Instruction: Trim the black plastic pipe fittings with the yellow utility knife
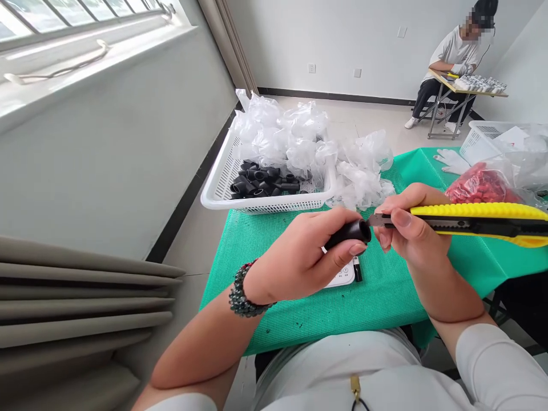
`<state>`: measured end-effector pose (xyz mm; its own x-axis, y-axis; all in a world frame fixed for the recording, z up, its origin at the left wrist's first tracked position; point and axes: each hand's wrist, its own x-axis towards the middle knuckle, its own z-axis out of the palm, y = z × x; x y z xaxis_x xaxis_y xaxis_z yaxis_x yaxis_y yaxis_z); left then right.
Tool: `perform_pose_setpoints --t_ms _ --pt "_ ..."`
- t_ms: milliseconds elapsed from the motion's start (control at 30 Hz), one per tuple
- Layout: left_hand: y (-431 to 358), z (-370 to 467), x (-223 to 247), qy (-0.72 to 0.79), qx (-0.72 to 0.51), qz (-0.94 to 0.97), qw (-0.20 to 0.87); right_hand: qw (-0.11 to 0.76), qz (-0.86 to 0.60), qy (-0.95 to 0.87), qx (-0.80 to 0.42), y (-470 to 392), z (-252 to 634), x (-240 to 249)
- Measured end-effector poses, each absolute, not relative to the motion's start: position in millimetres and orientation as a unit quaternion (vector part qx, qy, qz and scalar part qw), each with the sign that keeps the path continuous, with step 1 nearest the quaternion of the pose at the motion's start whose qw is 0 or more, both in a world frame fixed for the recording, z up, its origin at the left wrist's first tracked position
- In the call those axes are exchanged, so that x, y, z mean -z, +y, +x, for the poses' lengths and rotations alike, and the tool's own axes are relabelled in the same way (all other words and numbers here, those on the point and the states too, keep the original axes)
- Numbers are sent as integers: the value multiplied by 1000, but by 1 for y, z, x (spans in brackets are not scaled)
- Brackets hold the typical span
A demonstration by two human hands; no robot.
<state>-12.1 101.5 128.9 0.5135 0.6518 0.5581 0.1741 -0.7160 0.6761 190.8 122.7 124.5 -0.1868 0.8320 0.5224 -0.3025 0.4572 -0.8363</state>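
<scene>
My left hand point(308, 251), with a beaded bracelet at the wrist, grips a black tubular part point(349, 233) whose open end faces right. My right hand point(413, 228) is closed round the front of a yellow and black utility knife point(475, 222). The knife's short blade points left and meets the rim of the black part's opening. Beneath my left hand lies a white device with round buttons point(345, 277), mostly hidden, with a black marker point(357, 269) beside it.
A white basket point(265, 204) holds black parts point(261, 180) and clear plastic bags point(278, 128). More bags lie right of it on the green cloth point(363, 308). Red parts in a bag point(483, 185), white gloves point(452, 161) and another basket stand right. A person point(456, 51) sits at a small table behind.
</scene>
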Motion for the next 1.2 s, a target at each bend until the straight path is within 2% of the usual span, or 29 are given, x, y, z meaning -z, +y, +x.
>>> perform_pose_setpoints --t_ms 333,567,800,1200 --pt "100 -14 -131 219 -413 783 409 596 -190 -603 -496 115 191 -125" --pt "101 -14 -133 214 -397 756 473 593 -214 -624 -461 112 194 -128" --pt "101 -17 -134 232 -402 775 429 581 -258 -638 -435 107 194 -136" --pt "99 -23 -140 267 -400 827 292 570 -259 -629 -461 105 189 -136"
